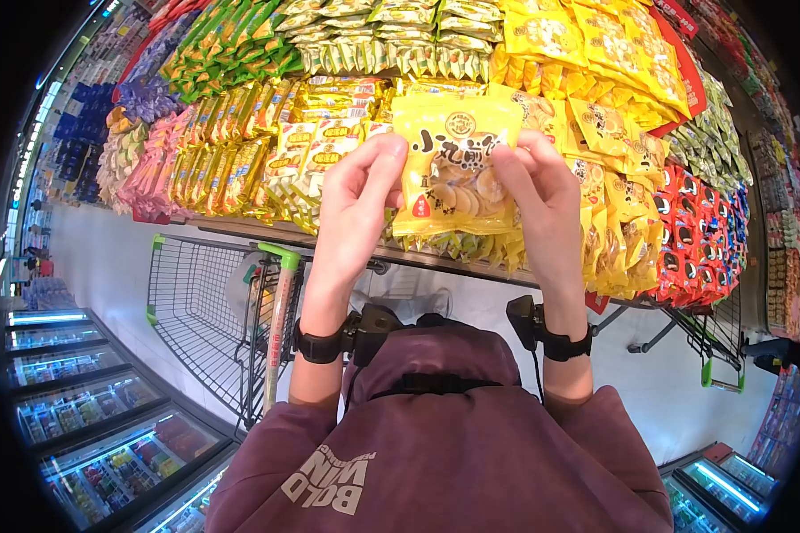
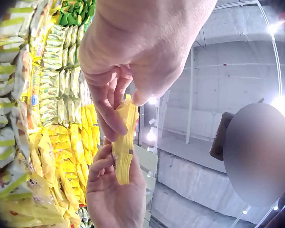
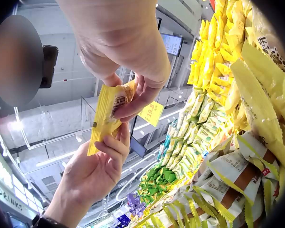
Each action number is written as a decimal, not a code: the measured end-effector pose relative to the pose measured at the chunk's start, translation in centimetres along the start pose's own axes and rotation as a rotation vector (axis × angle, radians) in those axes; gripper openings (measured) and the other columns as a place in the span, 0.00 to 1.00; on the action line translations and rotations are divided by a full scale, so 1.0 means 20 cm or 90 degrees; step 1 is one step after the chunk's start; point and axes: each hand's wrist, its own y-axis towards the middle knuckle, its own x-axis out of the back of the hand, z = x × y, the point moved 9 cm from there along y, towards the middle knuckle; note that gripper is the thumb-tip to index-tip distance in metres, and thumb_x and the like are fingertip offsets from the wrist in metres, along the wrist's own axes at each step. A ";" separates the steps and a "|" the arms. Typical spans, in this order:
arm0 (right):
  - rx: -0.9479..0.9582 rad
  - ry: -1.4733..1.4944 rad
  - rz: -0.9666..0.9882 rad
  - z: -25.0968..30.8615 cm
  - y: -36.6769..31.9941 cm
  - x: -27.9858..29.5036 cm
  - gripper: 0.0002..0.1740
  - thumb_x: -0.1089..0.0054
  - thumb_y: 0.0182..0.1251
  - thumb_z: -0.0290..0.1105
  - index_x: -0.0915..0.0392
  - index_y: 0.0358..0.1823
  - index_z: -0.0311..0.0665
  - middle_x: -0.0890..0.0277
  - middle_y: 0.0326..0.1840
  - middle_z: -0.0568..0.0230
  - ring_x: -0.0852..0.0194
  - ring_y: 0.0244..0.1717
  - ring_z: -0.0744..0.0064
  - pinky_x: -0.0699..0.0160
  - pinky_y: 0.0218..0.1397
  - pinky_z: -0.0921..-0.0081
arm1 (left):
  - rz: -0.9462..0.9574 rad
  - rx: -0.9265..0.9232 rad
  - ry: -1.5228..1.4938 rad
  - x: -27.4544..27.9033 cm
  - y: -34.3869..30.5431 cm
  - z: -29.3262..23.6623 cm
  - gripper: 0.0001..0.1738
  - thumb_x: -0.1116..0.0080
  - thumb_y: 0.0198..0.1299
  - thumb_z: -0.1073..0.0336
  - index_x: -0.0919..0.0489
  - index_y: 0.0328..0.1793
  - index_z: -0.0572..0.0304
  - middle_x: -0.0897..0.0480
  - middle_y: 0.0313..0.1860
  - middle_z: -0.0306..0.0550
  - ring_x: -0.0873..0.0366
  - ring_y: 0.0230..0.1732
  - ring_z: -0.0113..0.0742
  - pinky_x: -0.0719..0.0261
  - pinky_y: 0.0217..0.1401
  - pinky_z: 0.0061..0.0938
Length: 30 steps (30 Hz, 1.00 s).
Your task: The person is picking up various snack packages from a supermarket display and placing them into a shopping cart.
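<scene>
Both hands hold up a yellow snack bag [image 1: 458, 169] with a clear window showing round crackers, its printed front facing the head camera. My left hand [image 1: 362, 191] pinches its left edge between thumb and fingers. On the opposite edge, my right hand [image 1: 545, 195] grips it the same way. Seen edge-on in the left wrist view, the bag [image 2: 125, 147] shows its crimped end. A barcode shows on the back of the bag [image 3: 107, 114] in the right wrist view. Similar yellow bags [image 1: 627, 213] lie stacked behind and to the right.
A sloped display of packaged snacks spans the front, with green packs [image 1: 231, 44], gold packs [image 1: 227, 169] and red packs [image 1: 689, 231]. A wire shopping cart [image 1: 200, 311] stands at the left below the display. Glass-topped freezers [image 1: 107, 400] line the lower left.
</scene>
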 end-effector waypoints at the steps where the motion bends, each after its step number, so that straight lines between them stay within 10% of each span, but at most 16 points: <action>1: -0.001 0.006 -0.001 0.00 0.00 0.00 0.10 0.43 0.72 0.31 0.26 0.48 0.32 0.19 0.37 0.70 0.30 0.37 0.90 0.33 0.41 0.87 | 0.015 0.010 0.015 0.00 0.00 0.00 0.12 0.46 0.70 0.60 0.20 0.45 0.61 0.27 0.27 0.28 0.37 0.26 0.14 0.38 0.29 0.13; 9: -0.015 0.005 0.008 -0.01 0.00 -0.01 0.11 0.43 0.71 0.29 0.26 0.49 0.31 0.18 0.40 0.66 0.26 0.41 0.88 0.30 0.44 0.87 | 0.073 -0.031 -0.079 -0.07 -0.02 -0.05 0.22 0.33 0.54 0.78 0.25 0.55 0.72 0.16 0.46 0.48 0.17 0.43 0.26 0.19 0.45 0.17; 30: 0.129 -0.129 0.150 0.02 -0.01 -0.08 0.16 0.39 0.50 0.14 0.20 0.43 0.35 0.18 0.50 0.62 0.22 0.54 0.70 0.28 0.61 0.72 | 0.149 -0.251 0.101 -0.01 -0.01 -0.09 0.16 0.40 0.42 0.88 0.16 0.39 0.68 0.15 0.44 0.50 0.19 0.51 0.39 0.23 0.60 0.32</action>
